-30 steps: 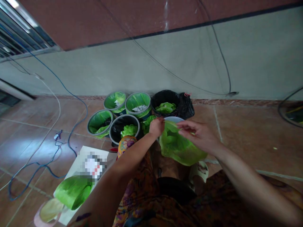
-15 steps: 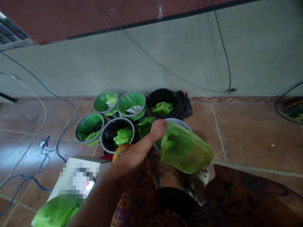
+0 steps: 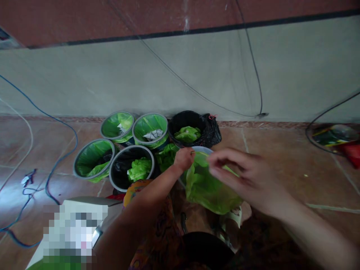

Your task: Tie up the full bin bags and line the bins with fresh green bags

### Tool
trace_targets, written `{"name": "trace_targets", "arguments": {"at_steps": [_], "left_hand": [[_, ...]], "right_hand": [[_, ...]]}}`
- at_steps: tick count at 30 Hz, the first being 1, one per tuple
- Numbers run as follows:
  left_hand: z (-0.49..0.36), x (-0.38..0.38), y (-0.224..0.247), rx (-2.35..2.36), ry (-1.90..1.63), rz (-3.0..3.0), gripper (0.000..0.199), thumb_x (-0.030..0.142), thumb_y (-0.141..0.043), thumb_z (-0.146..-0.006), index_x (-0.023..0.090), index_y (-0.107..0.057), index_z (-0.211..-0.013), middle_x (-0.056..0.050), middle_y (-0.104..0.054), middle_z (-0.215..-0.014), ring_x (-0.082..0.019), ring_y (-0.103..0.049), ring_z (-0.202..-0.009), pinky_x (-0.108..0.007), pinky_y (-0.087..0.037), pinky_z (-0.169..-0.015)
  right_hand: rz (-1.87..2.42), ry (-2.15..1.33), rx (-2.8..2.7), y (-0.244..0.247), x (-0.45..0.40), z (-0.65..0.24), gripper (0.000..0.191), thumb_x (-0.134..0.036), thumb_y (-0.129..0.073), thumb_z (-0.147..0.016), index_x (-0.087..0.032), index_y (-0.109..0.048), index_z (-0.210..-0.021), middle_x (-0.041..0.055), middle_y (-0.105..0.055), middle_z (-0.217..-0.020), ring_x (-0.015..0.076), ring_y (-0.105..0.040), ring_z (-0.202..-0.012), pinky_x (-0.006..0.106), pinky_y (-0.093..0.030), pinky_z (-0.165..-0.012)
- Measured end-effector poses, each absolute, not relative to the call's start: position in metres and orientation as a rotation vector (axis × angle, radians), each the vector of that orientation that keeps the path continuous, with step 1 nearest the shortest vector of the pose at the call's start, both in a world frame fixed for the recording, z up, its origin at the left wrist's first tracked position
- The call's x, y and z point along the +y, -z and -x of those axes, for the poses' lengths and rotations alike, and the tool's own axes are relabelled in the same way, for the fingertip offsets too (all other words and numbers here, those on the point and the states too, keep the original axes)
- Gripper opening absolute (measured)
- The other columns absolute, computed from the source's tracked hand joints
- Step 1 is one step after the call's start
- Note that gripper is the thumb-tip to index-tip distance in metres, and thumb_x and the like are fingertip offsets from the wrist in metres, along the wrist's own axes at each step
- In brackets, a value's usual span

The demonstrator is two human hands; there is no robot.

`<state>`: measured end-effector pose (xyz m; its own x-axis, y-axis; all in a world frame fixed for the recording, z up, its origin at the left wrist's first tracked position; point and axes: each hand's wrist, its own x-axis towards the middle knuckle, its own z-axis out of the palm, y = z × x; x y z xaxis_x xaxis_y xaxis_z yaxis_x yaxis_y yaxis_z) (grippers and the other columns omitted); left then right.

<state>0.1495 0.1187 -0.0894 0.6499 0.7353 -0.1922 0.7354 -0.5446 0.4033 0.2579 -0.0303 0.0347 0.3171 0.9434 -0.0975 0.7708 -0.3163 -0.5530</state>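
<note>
My left hand (image 3: pixel 184 159) is closed on the rim of a translucent green trash bag (image 3: pixel 209 189). The bag hangs with its mouth partly open in front of a pale round bin (image 3: pixel 203 150), which it largely hides. At the bag's right edge, my right hand (image 3: pixel 242 174) is slightly blurred, its fingers curved and a gap showing between thumb and fingers. No grip on the plastic can be made out there. Crumpled green plastic (image 3: pixel 167 157) lies just left of my left hand.
Several lined bins stand by the wall, among them a black-lined bin (image 3: pixel 132 150) and a green-lined bin (image 3: pixel 94 159). A black-bagged bin (image 3: pixel 187 116) is behind my hands. At lower left is a pale box (image 3: pixel 64 210); blue cable (image 3: pixel 60 159) crosses the floor.
My right hand has come into view from the right, up to the bag. My left hand still holds the bag's rim. The view has shifted slightly to the right.
</note>
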Motion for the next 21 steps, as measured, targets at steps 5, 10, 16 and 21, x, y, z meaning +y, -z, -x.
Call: {"name": "trace_targets", "arguments": {"at_steps": [5, 10, 16, 21], "left_hand": [[-0.151, 0.11, 0.09, 1.096, -0.046, -2.426, 0.029, 0.03, -0.046, -0.09, 0.02, -0.073, -0.096, -0.006, -0.073, -0.094, -0.018, -0.067, -0.088, -0.026, -0.049, -0.085], [-0.146, 0.112, 0.098, 1.101, -0.004, -2.518, 0.031, 0.025, -0.042, -0.09, 0.02, -0.072, -0.098, -0.007, -0.073, -0.098, -0.019, -0.066, -0.092, -0.028, -0.048, -0.086], [-0.134, 0.127, 0.108, 1.257, 0.086, -2.53, 0.032, 0.024, -0.041, -0.09, 0.019, -0.073, -0.091, -0.011, -0.072, -0.094, -0.022, -0.066, -0.092, -0.029, -0.048, -0.084], [-0.125, 0.137, 0.11, 1.434, 0.06, -2.497, 0.028, 0.016, -0.042, -0.087, 0.016, -0.07, -0.093, -0.011, -0.069, -0.095, -0.021, -0.066, -0.091, -0.029, -0.049, -0.081]], "right_hand": [[2.47, -0.428, -1.697, 0.045, 0.015, -0.277, 0.049, -0.033, -0.06, -0.083, -0.019, -0.055, -0.13, 0.014, -0.062, -0.123, 0.031, -0.058, -0.11, 0.04, -0.044, -0.091], [2.558, -0.556, -1.694, 0.081, 0.022, -0.295, 0.034, -0.028, -0.039, -0.093, -0.021, -0.071, -0.097, 0.0112, -0.072, -0.096, 0.0244, -0.066, -0.092, 0.03, -0.044, -0.077], [2.694, -0.453, -1.541, 0.072, 0.013, -0.337, 0.04, -0.029, -0.036, -0.093, -0.014, -0.074, -0.094, 0.0169, -0.071, -0.09, 0.0239, -0.067, -0.085, 0.029, -0.042, -0.066], [2.819, -0.617, -1.473, 0.085, 0.01, -0.359, 0.037, -0.025, -0.041, -0.089, -0.01, -0.075, -0.092, 0.0218, -0.071, -0.093, 0.0273, -0.067, -0.085, 0.031, -0.044, -0.064]]}}
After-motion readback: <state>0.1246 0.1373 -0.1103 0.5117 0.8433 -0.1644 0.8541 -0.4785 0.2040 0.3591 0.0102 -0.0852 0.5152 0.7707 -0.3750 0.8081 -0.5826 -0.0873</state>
